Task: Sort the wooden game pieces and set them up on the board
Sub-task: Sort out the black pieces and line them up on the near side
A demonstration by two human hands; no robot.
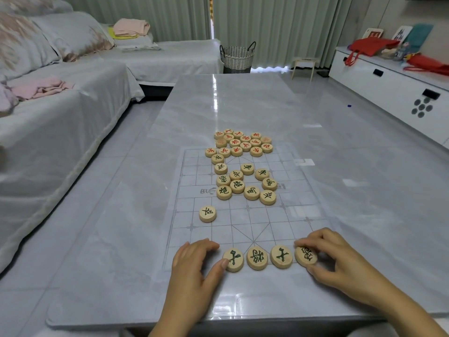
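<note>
A clear plastic board [286,215] with a faint printed grid lies on the glossy grey table. Round wooden discs with red characters [243,142] are bunched at its far edge. Discs with dark green characters [243,183] are scattered across the middle, and one lone green disc [207,213] sits to the left. Along the near row stand three green discs [257,258] side by side. My right hand [337,261] pinches a fourth disc [305,255] at the row's right end. My left hand [196,266] rests at the row's left end, thumb touching the leftmost disc [233,259]; anything under its fingers is hidden.
The grey table [243,98] stretches away beyond the board. A covered sofa [60,113] runs along the left. A wicker basket [237,57] and small wooden stool [305,66] stand on the floor behind. A white cabinet [388,86] with red bags lines the right.
</note>
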